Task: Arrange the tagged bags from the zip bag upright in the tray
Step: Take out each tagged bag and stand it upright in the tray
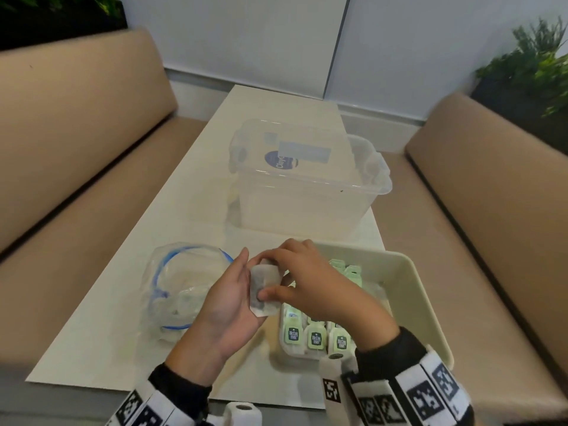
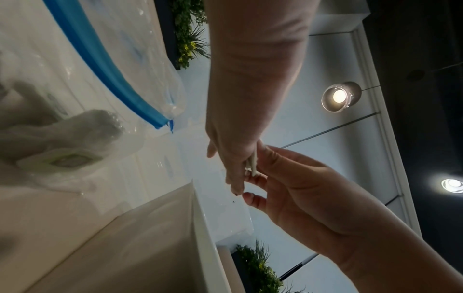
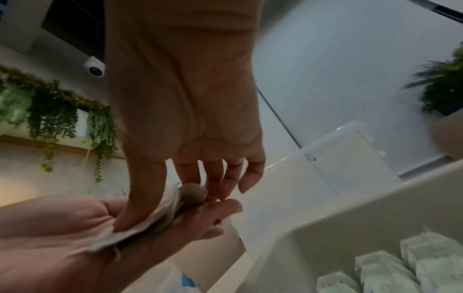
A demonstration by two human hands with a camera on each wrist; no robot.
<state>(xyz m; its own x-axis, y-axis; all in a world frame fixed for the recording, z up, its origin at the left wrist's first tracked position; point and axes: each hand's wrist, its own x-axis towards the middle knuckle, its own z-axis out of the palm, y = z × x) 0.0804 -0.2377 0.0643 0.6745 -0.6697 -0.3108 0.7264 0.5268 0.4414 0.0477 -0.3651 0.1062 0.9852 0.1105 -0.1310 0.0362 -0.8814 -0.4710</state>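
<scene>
A white tagged tea bag (image 1: pixel 265 289) lies flat against the straight fingers of my left hand (image 1: pixel 229 298), just left of the tray. My right hand (image 1: pixel 302 276) pinches that bag between thumb and fingertips from above. In the right wrist view the tea bag (image 3: pixel 150 216) rests on the left palm (image 3: pixel 62 228) under the right thumb. The cream tray (image 1: pixel 425 290) at the near right holds several tea bags (image 1: pixel 316 336) standing upright with green tags up. The zip bag (image 1: pixel 181 281) with its blue seal lies open to the left, with a few tea bags (image 2: pixel 62 158) inside.
A clear plastic tub (image 1: pixel 307 186) stands behind the tray in the middle of the white table (image 1: pixel 123 318). Tan benches (image 1: pixel 76 133) run along both sides. The right half of the tray has bare floor.
</scene>
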